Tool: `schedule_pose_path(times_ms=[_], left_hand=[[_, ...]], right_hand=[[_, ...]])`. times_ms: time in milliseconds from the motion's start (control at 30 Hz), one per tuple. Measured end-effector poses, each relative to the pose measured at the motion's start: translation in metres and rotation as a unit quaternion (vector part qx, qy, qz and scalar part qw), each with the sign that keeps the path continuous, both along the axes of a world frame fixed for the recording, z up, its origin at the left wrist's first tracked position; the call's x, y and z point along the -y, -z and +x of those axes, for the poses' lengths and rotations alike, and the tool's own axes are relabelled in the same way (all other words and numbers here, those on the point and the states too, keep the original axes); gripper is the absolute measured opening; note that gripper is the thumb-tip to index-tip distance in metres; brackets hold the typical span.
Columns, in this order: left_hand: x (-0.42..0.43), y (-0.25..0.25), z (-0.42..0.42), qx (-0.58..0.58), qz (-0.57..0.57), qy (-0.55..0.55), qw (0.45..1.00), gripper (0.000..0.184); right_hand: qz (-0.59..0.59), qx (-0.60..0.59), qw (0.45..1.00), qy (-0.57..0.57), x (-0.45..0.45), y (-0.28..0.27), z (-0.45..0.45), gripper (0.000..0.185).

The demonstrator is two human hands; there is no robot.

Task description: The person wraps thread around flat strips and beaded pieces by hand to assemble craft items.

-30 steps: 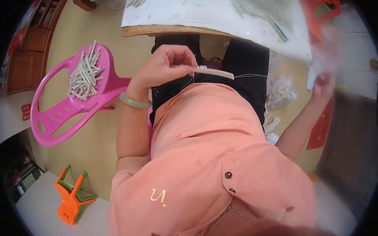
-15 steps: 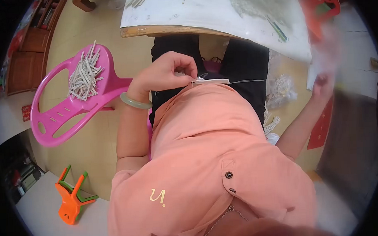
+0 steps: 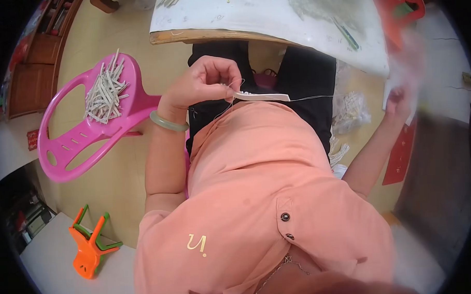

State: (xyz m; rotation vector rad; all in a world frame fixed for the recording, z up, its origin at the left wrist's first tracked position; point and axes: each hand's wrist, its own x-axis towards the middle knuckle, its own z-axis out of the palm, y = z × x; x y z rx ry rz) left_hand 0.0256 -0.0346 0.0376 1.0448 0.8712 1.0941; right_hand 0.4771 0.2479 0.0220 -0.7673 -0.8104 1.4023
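Note:
My left hand (image 3: 210,81) is closed in a pinch on one end of a narrow white strip (image 3: 265,97), held just above the lap. Small white beads (image 3: 245,92) line the strip's upper edge near the fingertips. Loose thread loops around those fingers. From the strip's other end a thin thread (image 3: 311,97) runs taut towards my right hand (image 3: 398,104), which is out to the side with its fingers closed. The thread's last stretch is too faint to follow. Any needle is too small to see.
On the left, a pink plastic chair (image 3: 72,152) carries a pile of whitish strips (image 3: 106,94). Ahead stands a white-covered table (image 3: 262,21) with a green pen (image 3: 347,35). Plastic bags of white pieces (image 3: 352,109) lie at right. A small orange chair (image 3: 86,253) is at lower left.
My left hand has risen slightly and turned, and the strip now tilts down to the right, showing more beads and loose thread. My right hand has moved a little; the thread stays stretched.

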Motion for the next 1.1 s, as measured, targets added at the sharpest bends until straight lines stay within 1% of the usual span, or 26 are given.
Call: schedule_pose_path(times_ms=[133,200,233,333,467,533,667,733,767,833,867,933,1067,1100], left_hand=[[0.0,-0.001,0.002,-0.027,-0.019,-0.029,0.999,0.008],[0.0,0.001,-0.002,-0.057,-0.043,-0.074,0.995,0.007],[-0.001,0.001,-0.002,-0.057,-0.043,-0.074,0.995,0.007],[-0.001,0.004,-0.001,-0.022,-0.047,-0.116,0.992,0.008],[-0.004,0.01,-0.003,-0.005,-0.034,-0.132,0.991,0.008],[-0.004,0.01,-0.003,0.006,-0.041,-0.145,0.989,0.007],[-0.004,0.009,-0.003,0.004,-0.05,-0.131,0.99,0.007],[-0.002,0.0,-0.002,-0.088,-0.074,-0.07,0.991,0.006],[-0.002,0.004,-0.001,-0.088,-0.074,-0.069,0.991,0.006],[-0.003,0.011,0.003,-0.141,-0.036,-0.031,0.989,0.005],[-0.003,0.012,0.001,-0.141,-0.036,-0.031,0.989,0.005],[-0.004,0.009,0.001,-0.2,-0.045,0.025,0.978,0.01],[-0.004,0.007,0.003,-0.191,-0.036,0.032,0.98,0.008],[-0.004,0.007,0.003,-0.133,-0.037,-0.018,0.99,0.007]], right_hand=[[-0.019,0.013,1.0,0.013,-0.001,0.001,0.001,0.015],[-0.022,0.017,1.0,0.01,-0.001,0.004,0.003,0.015],[-0.024,0.019,1.0,0.007,-0.001,0.006,0.004,0.016],[-0.031,-0.004,0.999,-0.006,-0.005,0.016,0.01,0.017],[-0.047,-0.01,0.999,0.001,-0.01,0.023,0.011,0.018],[-0.045,0.005,0.999,0.011,-0.007,0.021,0.007,0.018],[-0.056,-0.009,0.998,0.019,-0.01,0.027,0.012,0.018],[-0.056,-0.007,0.998,0.009,-0.011,0.029,0.015,0.018],[-0.056,-0.006,0.998,0.01,-0.011,0.029,0.016,0.018],[-0.052,-0.01,0.999,0.007,-0.009,0.027,0.011,0.019],[-0.052,-0.011,0.999,0.006,-0.008,0.025,0.009,0.019],[-0.057,-0.007,0.998,0.016,-0.002,0.019,0.0,0.019],[-0.044,-0.006,0.999,-0.007,-0.004,0.021,-0.002,0.02],[-0.035,0.006,0.999,-0.011,-0.001,0.018,-0.007,0.019]])
